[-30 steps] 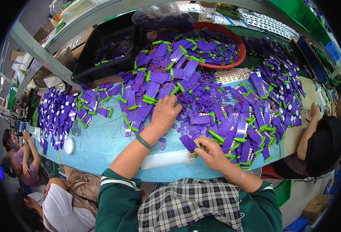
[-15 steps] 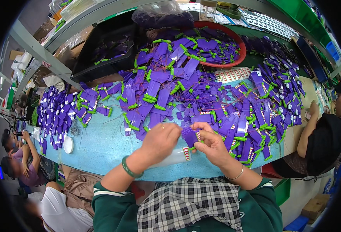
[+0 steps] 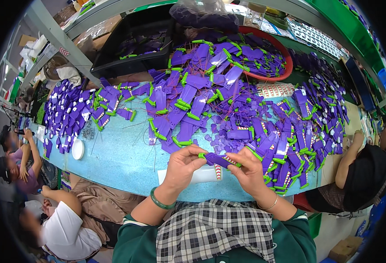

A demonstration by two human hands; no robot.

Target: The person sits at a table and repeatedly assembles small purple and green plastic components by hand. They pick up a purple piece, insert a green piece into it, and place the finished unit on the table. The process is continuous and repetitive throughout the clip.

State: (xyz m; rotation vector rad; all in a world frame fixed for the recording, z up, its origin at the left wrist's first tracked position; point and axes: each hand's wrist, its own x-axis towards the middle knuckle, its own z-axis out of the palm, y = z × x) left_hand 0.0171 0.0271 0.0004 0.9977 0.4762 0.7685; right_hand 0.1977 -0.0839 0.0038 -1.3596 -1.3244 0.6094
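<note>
We are pinching a flat green-ended purple plastic piece [image 3: 219, 161] between our left hand [image 3: 179, 168] and right hand [image 3: 250, 171], seemingly steadying both ends.

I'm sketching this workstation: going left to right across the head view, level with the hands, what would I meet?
White round dish → left hand → purple-and-green parts held between the hands → right hand → co-worker's arm.
</note>
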